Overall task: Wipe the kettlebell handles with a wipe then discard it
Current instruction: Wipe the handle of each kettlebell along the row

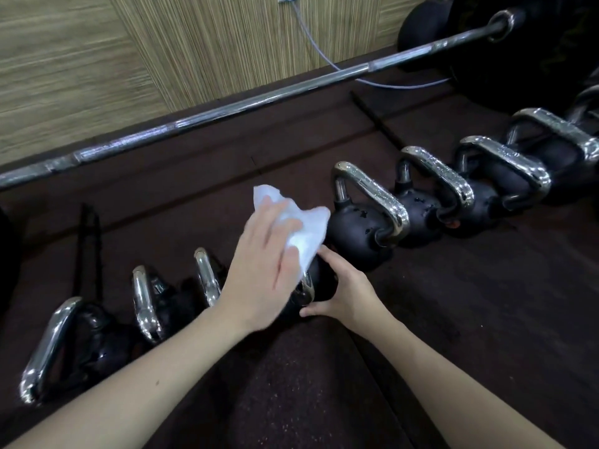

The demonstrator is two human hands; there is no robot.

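A row of kettlebells is observed on the dark rubber floor (486, 303), running from lower left to upper right. 8 are counted, 1 of them largely covered by the hands.

The wipe (304, 223) (white, crumpled) is held in the left hand (262, 270) and is pressed down over the handle of the middle kettlebell (308, 286). The fingers (285, 228) of this hand are laid over the wipe, slightly spread and bent; the thumb is hidden, so whether the handle is fully encircled cannot be told. A short chrome length of the handle is seen below the wipe.

The right hand (343, 293) is placed against the body of the same kettlebell, fingers curved round it and close together. This hold is judged to steady the weight against the rubbing.

3 kettlebells to the left (146, 303) and 4 to the right, the nearest being the adjacent kettlebell (359, 231), are untouched. Whether any have been wiped cannot be told from their surfaces.

A barbell (227, 115) is noted lying along the foot of the wood-grain wall (81, 76), with weight plates (518, 53) at the far right and a grey cable (311, 40) trailing from a wall socket.

No bin is in view; the discard step is judged not yet reached.
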